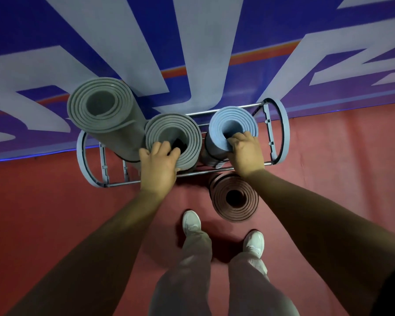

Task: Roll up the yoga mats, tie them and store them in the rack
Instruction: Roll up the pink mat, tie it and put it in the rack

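left hand (159,166): grey mat (167,125) gripped by its rim
right hand (243,151): blue mat (233,115) gripped by its rim
handling: judged light, soft, springy; rims suit

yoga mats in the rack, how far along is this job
Done: all four mats are rolled, and the big grey mat stands in the rack. In hand: the left hand grips the rim of the middle grey mat and the right hand grips the blue mat, both upright inside the rack. Left: the brown mat stands on the floor in front of the rack, not yet stored.
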A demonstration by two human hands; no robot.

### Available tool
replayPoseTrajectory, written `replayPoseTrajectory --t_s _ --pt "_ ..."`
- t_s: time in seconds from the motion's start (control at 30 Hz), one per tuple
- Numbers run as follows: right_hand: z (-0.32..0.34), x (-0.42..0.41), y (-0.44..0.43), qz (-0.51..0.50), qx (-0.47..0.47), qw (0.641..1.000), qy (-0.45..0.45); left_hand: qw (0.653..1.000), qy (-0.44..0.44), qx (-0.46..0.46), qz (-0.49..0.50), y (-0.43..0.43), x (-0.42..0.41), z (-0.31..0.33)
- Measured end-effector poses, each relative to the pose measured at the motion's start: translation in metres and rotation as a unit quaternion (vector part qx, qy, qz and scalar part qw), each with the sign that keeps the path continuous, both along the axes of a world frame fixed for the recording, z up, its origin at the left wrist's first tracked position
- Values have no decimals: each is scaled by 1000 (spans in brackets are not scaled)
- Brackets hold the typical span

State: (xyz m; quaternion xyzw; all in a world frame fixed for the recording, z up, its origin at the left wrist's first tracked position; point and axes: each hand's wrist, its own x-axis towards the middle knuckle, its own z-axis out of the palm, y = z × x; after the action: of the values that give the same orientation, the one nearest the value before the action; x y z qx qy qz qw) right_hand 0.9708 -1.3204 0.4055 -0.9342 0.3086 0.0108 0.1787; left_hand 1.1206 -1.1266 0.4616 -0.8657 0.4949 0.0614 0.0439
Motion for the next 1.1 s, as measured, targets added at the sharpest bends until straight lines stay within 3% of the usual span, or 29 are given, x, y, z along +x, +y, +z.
replayPoseTrajectory --t_s 0.2,0.37,0.5,0.6,0.67,0.73,0.83,0.9,0.97,1.1 --pt "27 8 24 48 95 994 -24 991 34 127 33 -7 3 -20" --pt "55 -40 43 -132 114 985 -12 983 50 172 42 -22 -2 -11" --pt "57 -81 56 -245 233 931 138 986 83 135 53 -27 -10 2" --pt "56 -99 73 -215 294 923 126 985 124 103 59 -32 -29 14" --pt "55 -104 85 -166 233 951 113 984 151 75 62 -34 -44 17" --pt "53 -107 95 -115 179 963 167 977 199 32 64 -34 -58 16" --pt "37 -123 104 -80 200 935 282 945 318 32 73 -25 -87 7" --pt "25 -133 103 -107 238 933 249 920 372 70 98 -14 -108 -5" --pt "19 -138 101 -139 255 944 155 898 413 85 125 -4 -125 -16" --pt "32 -152 96 -135 254 957 33 868 467 5 168 3 -150 -9"
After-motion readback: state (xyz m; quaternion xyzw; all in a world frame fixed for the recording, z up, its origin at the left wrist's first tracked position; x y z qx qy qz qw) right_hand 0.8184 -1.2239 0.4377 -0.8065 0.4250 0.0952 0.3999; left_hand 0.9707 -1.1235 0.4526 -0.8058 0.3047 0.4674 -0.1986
